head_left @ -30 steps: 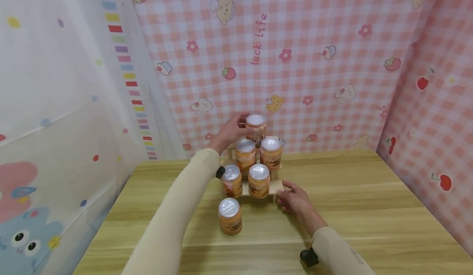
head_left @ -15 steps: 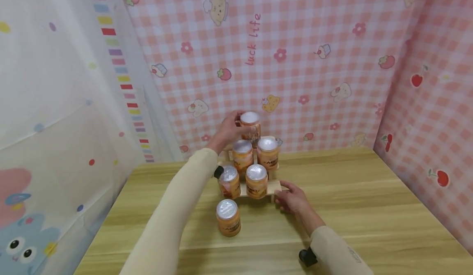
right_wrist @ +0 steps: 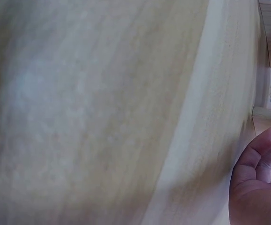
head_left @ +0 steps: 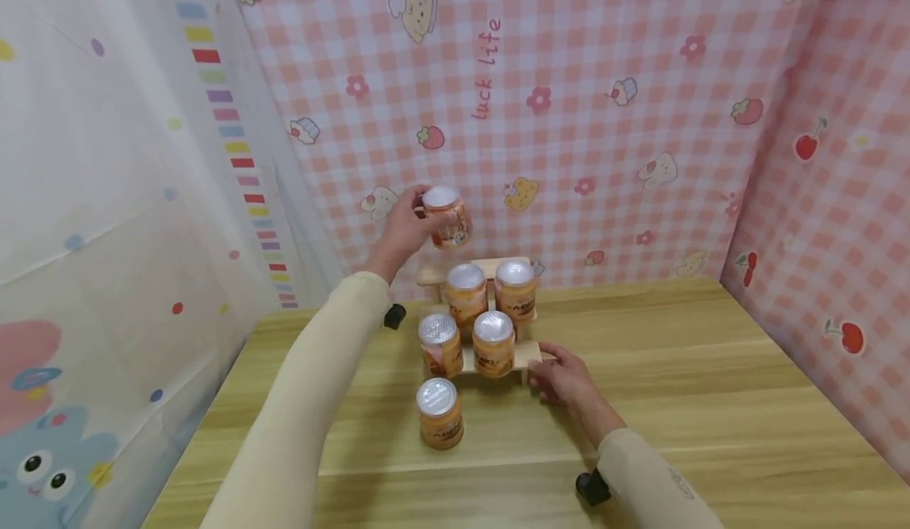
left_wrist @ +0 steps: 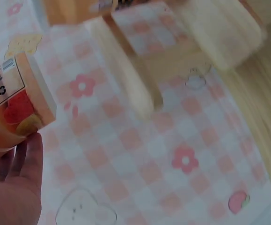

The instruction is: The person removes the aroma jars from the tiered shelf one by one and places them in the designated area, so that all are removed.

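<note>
My left hand (head_left: 404, 230) grips an orange can (head_left: 448, 227) with a silver lid, up in the air above and left of a stepped wooden rack (head_left: 528, 353). The same can (left_wrist: 13, 110) shows at the left of the left wrist view, fingers around its lower side. Two similar cans (head_left: 465, 298) stand on the middle step and two more cans (head_left: 494, 347) on the lowest step. At the right end of that lowest step, my right hand (head_left: 565, 379) holds the rack's edge with bent fingers. Its curled fingers (right_wrist: 250, 157) show beside the rack in the right wrist view.
Another orange can (head_left: 441, 418) stands on the wood-grain table (head_left: 682, 403) in front of the rack. The rack's bare top step (head_left: 490, 267) lies close to the pink checked cloth (head_left: 604, 158) behind. A white patterned sheet (head_left: 142, 237) hangs at the left.
My left hand has lifted the can off the top step, up and to the left. My right hand stays at the rack's lower right end.
</note>
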`<state>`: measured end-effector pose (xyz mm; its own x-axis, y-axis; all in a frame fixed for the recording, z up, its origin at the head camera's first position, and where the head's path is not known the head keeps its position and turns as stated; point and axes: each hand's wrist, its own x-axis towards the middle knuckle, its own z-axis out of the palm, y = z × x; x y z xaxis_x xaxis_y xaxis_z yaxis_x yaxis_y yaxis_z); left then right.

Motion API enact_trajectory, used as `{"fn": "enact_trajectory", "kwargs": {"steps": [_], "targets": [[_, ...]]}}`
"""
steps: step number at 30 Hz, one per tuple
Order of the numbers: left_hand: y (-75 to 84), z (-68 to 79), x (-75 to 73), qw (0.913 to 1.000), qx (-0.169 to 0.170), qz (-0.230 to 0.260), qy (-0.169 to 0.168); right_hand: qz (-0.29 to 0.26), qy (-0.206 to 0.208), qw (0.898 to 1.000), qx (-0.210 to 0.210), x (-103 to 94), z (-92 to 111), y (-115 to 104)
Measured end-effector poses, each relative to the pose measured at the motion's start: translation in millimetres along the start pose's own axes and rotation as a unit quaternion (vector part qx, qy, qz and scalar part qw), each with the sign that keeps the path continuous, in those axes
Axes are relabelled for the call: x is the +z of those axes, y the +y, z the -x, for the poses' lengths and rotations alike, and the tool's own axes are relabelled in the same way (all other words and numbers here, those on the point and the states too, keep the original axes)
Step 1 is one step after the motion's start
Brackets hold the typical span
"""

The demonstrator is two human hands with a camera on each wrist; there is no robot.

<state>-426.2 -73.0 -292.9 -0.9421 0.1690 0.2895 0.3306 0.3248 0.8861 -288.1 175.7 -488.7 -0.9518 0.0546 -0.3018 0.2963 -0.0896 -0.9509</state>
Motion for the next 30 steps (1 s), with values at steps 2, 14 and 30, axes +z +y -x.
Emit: {"fn": "enact_trajectory", "kwargs": {"steps": [2,14,30], "targets": [[1.3,1.1,-9.8,0.9999,0.000,0.000,0.012,-0.001,-0.002,1.000,-0.003,0.2,0,0],[1.9,25.9,-65.4,0.9979,0.001,-0.030,0.057,0.000,-0.004,1.000,-0.011,-1.3,-2,1],[-39.3,107.9,-115.7,0.9986,-0.039,-0.021,0.030,0.015,-0.009,1.000,-0.015,2.0,-1,2]]}}
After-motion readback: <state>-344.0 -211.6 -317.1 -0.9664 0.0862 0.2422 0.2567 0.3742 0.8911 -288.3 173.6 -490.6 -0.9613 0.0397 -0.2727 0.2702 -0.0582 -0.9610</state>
